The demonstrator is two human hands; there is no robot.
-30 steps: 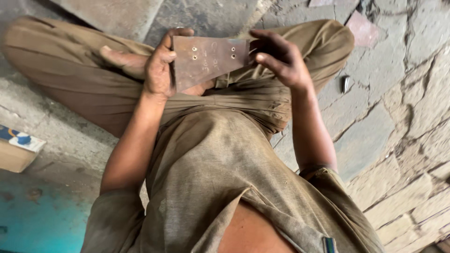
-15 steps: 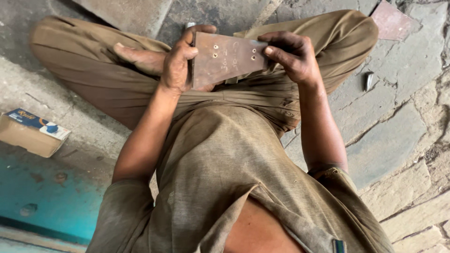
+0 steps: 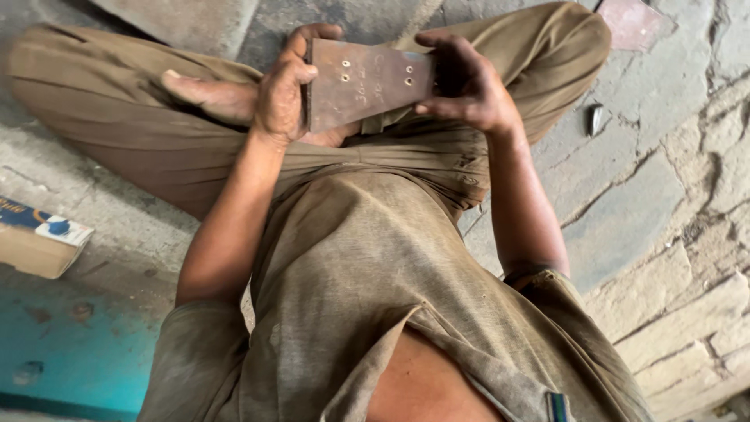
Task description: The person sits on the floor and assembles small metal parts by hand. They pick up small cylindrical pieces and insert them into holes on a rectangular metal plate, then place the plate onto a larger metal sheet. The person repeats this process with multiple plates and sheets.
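I sit cross-legged on a stone floor and look down over my chest. Both hands hold a flat brown metal plate [image 3: 367, 82] with several small drilled holes and faint chalk marks, raised above my lap. My left hand [image 3: 285, 90] grips its left edge with fingers curled over the top. My right hand [image 3: 465, 82] grips its right edge, thumb on the face. A bare foot [image 3: 207, 94] rests on my left thigh just behind the left hand.
A small cardboard box [image 3: 39, 238] with a blue and white lid lies on the floor at left, above a teal painted patch [image 3: 70, 359]. A small dark metal piece [image 3: 596, 119] lies on the stone slabs at right. A reddish flat slab [image 3: 633, 22] sits top right.
The view has shifted, so the plate and hands now sit slightly lower and left in frame. Both hands keep the same grip on the plate.
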